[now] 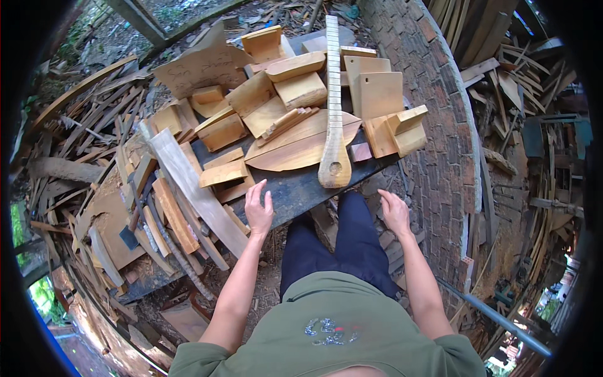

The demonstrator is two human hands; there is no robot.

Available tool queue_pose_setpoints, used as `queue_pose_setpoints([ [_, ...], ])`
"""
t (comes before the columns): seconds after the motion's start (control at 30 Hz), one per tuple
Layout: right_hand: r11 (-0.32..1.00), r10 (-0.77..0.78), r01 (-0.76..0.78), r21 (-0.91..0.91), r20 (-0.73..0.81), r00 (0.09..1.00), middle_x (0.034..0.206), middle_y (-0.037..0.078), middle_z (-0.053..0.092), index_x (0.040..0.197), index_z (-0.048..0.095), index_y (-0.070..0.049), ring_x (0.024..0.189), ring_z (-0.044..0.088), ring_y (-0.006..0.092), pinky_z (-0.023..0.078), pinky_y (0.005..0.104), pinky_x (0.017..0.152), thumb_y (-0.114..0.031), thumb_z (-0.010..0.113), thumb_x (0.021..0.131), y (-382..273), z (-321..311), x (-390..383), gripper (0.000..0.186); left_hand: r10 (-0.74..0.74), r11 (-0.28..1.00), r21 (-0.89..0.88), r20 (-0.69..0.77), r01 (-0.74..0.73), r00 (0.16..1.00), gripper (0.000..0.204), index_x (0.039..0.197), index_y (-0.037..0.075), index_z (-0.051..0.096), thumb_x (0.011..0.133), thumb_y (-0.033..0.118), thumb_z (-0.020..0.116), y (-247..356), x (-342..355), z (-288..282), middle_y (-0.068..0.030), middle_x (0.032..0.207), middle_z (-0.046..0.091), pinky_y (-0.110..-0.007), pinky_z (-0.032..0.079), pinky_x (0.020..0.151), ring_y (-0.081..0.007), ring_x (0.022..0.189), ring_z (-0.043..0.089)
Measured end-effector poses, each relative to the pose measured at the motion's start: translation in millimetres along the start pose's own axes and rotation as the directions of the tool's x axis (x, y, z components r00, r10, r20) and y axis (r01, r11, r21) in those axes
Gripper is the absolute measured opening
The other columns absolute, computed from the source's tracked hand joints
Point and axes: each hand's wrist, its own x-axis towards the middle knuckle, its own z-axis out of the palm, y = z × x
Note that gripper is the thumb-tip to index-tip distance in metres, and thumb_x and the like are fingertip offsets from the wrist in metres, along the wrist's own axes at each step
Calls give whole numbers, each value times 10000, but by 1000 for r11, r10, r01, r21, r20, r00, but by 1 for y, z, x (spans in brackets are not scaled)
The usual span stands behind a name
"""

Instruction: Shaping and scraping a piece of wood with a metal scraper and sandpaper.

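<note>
My left hand [258, 209] rests with spread fingers on the near edge of a dark work table [295, 191], holding nothing. My right hand [394, 212] hovers off the table's near right corner, fingers apart and empty. Just beyond both hands lies a long carved wooden neck piece [333, 107] with a rounded end and a hole, resting across leaf-shaped flat wooden pieces [295, 147]. Several cut wooden blocks [301, 88] are heaped behind it.
A long pale plank [198, 191] leans off the table's left side among scrap offcuts and tools [151, 229]. A curved brick wall [440, 125] runs on the right, with stacked timber [502, 75] beyond. A metal pipe [496, 317] crosses lower right.
</note>
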Motion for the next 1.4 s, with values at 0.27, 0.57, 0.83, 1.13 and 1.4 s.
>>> queue_pose_setpoints([
  [0.27,990,-135,136,40,-34,990,914,164,646,1125,660,-90,852,636,388,513,455,733,-102,572,916,-4,-40,96,227,-209,974,-89,25,210,978,299,1173,32,634,878,3,598,-3,-8,6,-134,1005,675,-341,533,804,-236,865,679],
  [0.57,954,-299,293,-62,-233,925,1079,147,616,1218,631,-91,1012,581,352,471,431,864,-146,591,924,75,-49,345,302,-353,921,119,-152,371,923,252,1162,9,644,923,34,569,47,26,13,-125,972,702,-324,526,799,-207,859,676],
  [0.83,983,-8,-25,182,177,984,1170,104,627,1248,593,-194,1126,593,285,363,528,1009,-521,554,919,119,-2,488,466,-324,927,211,42,308,945,257,1174,8,634,921,28,592,141,92,114,-138,966,699,-320,528,800,-227,877,685],
  [1.13,944,-199,217,248,-93,975,1049,56,603,1105,604,-115,1051,580,239,246,549,1062,-319,708,850,107,-48,431,342,-26,997,75,201,11,979,599,1401,44,462,847,53,689,218,209,229,-171,1340,507,-372,472,986,-304,1190,558],
  [1.4,894,-326,339,294,-94,941,1022,122,594,1066,580,-39,1012,563,293,341,436,994,-182,705,814,98,-76,396,316,-60,997,-38,185,68,981,806,1476,46,317,808,162,755,237,239,265,-164,1394,464,-424,340,1111,-337,1320,419],
])
